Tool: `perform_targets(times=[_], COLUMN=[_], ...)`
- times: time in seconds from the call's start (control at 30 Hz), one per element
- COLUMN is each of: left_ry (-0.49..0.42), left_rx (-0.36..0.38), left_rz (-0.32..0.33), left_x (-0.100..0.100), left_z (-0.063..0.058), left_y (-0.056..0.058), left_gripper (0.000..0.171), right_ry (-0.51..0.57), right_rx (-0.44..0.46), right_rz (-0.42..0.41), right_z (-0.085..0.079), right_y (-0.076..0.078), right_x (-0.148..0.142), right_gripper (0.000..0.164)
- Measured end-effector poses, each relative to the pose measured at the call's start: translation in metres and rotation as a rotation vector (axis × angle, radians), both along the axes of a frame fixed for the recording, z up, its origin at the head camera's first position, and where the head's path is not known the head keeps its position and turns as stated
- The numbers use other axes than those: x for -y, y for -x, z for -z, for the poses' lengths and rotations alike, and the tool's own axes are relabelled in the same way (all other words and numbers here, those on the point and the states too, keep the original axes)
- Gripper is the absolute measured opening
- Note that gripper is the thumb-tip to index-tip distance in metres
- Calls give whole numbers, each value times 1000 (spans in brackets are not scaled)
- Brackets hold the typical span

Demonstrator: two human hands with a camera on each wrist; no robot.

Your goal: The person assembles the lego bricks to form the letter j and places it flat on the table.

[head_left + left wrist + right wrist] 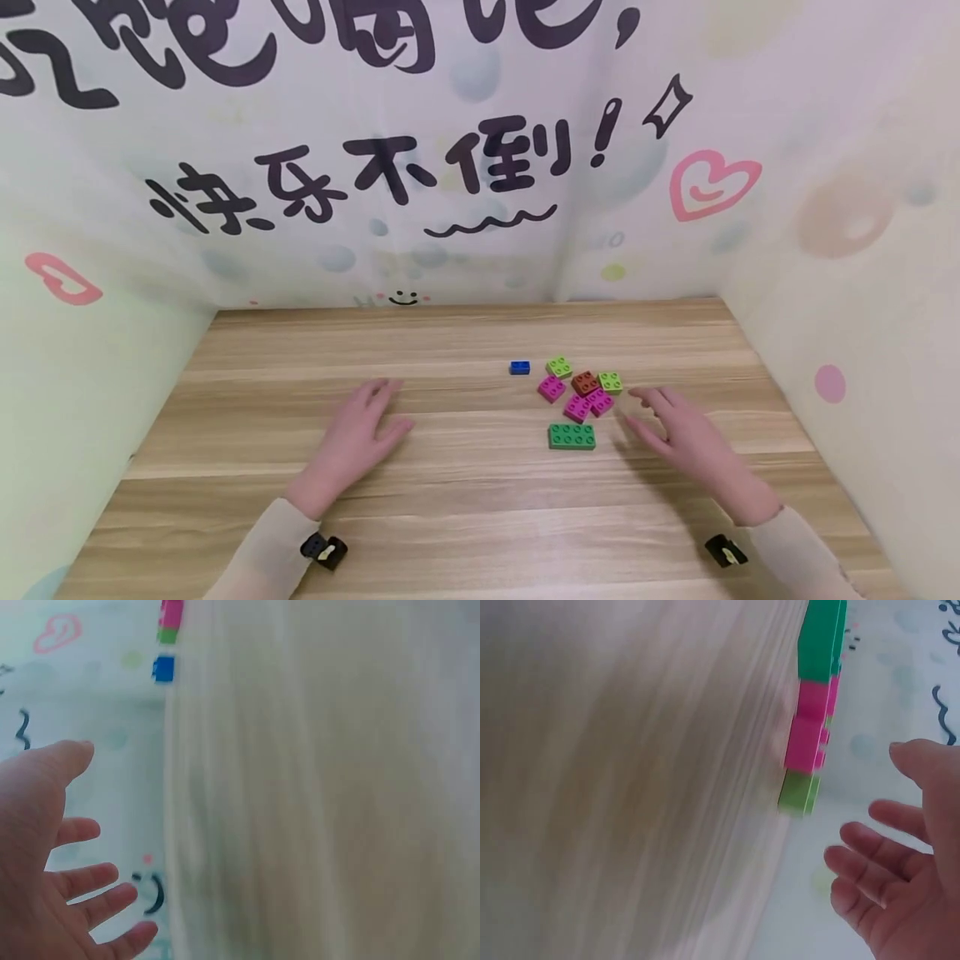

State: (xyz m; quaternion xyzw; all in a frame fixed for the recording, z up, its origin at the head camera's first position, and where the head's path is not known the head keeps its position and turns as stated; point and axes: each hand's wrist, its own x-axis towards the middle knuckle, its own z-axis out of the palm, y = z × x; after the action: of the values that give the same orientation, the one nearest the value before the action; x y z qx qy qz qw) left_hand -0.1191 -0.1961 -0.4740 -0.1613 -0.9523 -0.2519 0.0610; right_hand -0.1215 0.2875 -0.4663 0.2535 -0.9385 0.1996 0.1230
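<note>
Head view: a wood-grain table (450, 500) bears a loose cluster of studded toy building bricks. At its middle sits a red-brown brick (585, 383); a lime brick (610, 382) lies just beside it at 3 o'clock, another lime brick (558, 367) at 10 and a magenta brick (552, 389) at 9. Two more magenta bricks (577, 408) lie close together between 4 and 7 o'clock. Farther toward 6 is a long eight-stud green brick (572, 437); well off toward 9, a small blue brick (520, 367). The right hand (686, 433) is near the cluster, which lies at its 10 o'clock; the left hand (355, 437) is well apart, the blue brick at its 2 o'clock.

Left wrist view: the left hand's fingers are spread, thumb apart, holding nothing; the blue brick is at 1 o'clock.

Right wrist view: the right hand is loosely open and free of any brick, the green brick toward 11 o'clock.
</note>
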Motion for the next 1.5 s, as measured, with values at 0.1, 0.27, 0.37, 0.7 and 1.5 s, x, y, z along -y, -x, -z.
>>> perform_targets(times=[0.1, 0.27, 0.37, 0.7, 1.5], left_ry=[-62, -93, -97, -156, -348], left_rx=[9, 45, 70, 153, 260], left_rz=[24, 47, 74, 114, 234], left_x=[-12, -30, -39, -59, -94], left_z=[5, 7, 8, 11, 18], left_y=[-4, -8, -10, -13, -8], left_gripper=[59, 55, 54, 52, 40], right_ry=[13, 16, 21, -32, -13], right_rx=[50, 112, 142, 253, 359], right_rz=[-42, -96, -126, -125, -213], right_z=[0, 4, 8, 14, 12], right_y=[-2, -4, -5, -6, 5], right_x=[8, 19, 24, 38, 70], right_gripper=[40, 36, 34, 42, 33])
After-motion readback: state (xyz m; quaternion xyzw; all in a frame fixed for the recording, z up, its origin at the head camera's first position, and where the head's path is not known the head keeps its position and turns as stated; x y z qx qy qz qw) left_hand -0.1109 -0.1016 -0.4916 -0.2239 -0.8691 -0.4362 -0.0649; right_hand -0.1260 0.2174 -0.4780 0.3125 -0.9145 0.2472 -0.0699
